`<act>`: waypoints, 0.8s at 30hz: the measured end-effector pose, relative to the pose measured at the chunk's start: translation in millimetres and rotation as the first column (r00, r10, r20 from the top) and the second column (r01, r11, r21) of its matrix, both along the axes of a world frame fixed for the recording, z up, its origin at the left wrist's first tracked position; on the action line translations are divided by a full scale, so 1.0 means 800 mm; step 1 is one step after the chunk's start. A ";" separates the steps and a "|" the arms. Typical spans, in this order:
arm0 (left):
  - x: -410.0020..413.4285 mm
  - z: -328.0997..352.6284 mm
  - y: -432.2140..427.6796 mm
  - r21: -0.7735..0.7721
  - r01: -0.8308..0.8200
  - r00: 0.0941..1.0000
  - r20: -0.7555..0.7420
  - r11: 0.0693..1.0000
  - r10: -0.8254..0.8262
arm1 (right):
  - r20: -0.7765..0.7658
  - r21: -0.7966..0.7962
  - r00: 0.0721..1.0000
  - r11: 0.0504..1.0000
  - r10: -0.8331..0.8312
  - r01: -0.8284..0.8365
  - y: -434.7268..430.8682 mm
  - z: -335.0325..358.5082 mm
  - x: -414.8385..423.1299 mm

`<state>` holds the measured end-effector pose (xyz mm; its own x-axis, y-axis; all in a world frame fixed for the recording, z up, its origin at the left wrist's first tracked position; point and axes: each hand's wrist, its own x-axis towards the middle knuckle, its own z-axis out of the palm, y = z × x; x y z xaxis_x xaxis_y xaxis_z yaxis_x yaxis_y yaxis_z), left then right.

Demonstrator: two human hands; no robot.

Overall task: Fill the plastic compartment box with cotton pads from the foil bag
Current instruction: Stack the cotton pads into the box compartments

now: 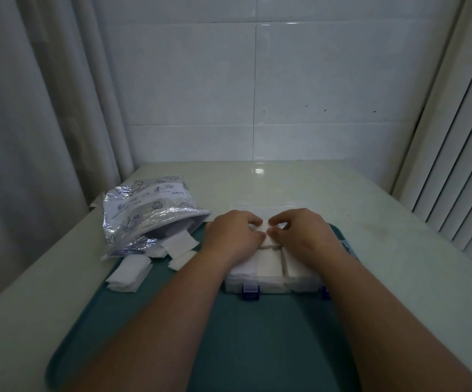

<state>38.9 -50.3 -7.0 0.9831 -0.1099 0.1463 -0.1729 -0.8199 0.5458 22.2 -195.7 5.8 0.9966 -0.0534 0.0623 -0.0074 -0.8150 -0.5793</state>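
The clear plastic compartment box [268, 284] with blue latches sits on the green tray, its near compartments packed with white cotton pads [268, 263]. My left hand [233, 234] and my right hand [299, 234] meet over the box's far middle compartment, fingertips pinching a white cotton pad [260, 226] between them. The silver foil bag [147, 210] lies to the left, mouth open toward the box, with loose pads [179, 243] spilling out. The box's far compartments are hidden under my hands.
A green tray [200, 335] covers the near tabletop. A stack of loose pads [128, 274] lies on its left edge. The box's clear lid [260, 209] lies open behind. Curtains hang on the left, blinds on the right, and a tiled wall stands behind.
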 end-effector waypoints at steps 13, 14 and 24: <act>0.005 -0.007 0.003 -0.055 0.016 0.999 -0.049 0.998 -0.019 | 0.007 -0.012 1.000 1.000 -0.012 0.012 0.003 -0.005 0.001; 0.005 -0.008 0.003 -0.083 0.017 0.999 -0.036 0.996 -0.020 | 0.019 0.007 1.000 1.000 -0.022 0.022 0.001 -0.005 0.000; 0.006 -0.008 0.002 0.118 0.011 0.999 0.051 0.993 -0.017 | -0.048 0.001 0.999 1.000 0.001 -0.001 0.001 -0.002 0.001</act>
<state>43.7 -48.7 -13.8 0.9727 -0.1432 0.1824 -0.2105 -0.8753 0.4353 23.3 -195.1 4.1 0.9985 -0.0526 0.0148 -0.0343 -0.8146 -0.5790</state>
